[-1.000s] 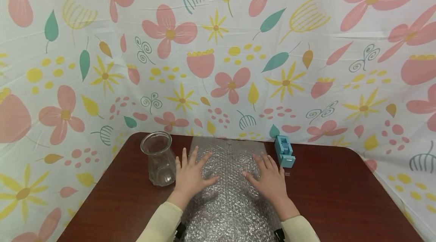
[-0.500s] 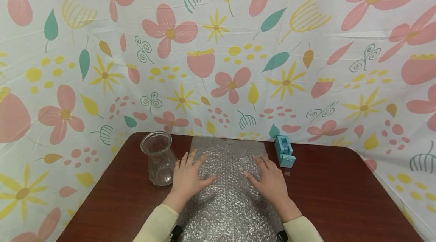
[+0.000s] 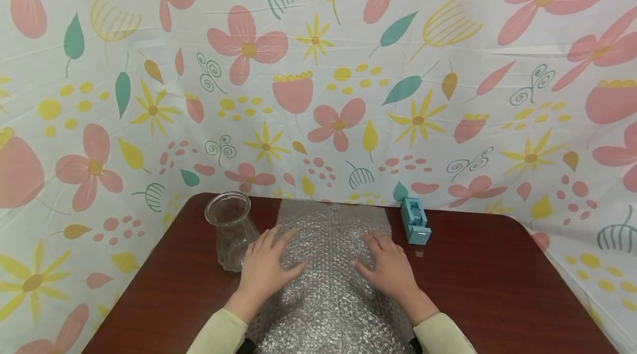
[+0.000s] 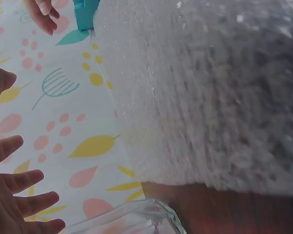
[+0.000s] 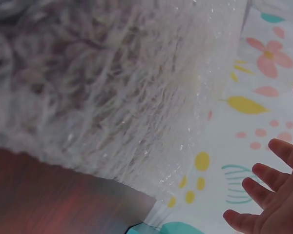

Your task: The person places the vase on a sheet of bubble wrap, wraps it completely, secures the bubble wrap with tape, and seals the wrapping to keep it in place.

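State?

Left hand (image 3: 262, 272) and right hand (image 3: 393, 272) both over bubble wrap (image 3: 330, 265), fingers (image 4: 27, 181) spread apart.

Where's that?

On table (image 3: 492, 282), between glass vase (image 3: 231, 235) and blue tape dispenser (image 3: 416, 222). Left hand partly hides vase; contact, can't tell.

Head view: bubble wrap (image 3: 333, 298) runs out of frame at 6 o'clock, near end unseen. Glass jar (image 3: 229, 238): 4 o'clock side hidden behind left hand (image 3: 265, 268). Pale scrap (image 3: 419, 253), 4 o'clock, too small to identify. Left wrist view: bubble wrap blurred; blue dispenser (image 4: 84, 14) cropped at 11. Right wrist view: right hand (image 5: 278, 207) cut off, 4 o'clock.
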Tool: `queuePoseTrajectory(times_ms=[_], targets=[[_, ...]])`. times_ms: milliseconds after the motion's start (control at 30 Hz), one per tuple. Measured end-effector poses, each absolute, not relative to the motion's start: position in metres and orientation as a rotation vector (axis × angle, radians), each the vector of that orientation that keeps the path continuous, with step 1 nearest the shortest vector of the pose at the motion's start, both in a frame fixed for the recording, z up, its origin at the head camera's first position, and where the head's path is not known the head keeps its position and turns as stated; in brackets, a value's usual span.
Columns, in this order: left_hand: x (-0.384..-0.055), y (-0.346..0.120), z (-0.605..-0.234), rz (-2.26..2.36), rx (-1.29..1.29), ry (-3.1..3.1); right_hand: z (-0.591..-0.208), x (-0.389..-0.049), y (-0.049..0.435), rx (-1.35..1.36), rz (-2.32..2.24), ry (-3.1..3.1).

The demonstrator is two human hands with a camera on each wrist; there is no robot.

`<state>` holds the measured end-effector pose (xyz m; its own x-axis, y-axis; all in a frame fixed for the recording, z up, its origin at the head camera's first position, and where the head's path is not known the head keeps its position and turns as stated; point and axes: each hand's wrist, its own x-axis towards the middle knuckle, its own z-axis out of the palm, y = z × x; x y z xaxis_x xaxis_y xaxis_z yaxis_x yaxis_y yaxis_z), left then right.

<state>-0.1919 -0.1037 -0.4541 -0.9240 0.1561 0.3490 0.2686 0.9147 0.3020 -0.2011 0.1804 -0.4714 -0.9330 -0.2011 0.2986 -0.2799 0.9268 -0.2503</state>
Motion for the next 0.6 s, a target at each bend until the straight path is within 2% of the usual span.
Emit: queuePoseTrajectory(times_ms=[600], targets=[[-0.160, -0.141, -0.452, -0.488, -0.223, -2.689, -0.470, -0.199, 0.167, 0.506, 0.472, -2.920]])
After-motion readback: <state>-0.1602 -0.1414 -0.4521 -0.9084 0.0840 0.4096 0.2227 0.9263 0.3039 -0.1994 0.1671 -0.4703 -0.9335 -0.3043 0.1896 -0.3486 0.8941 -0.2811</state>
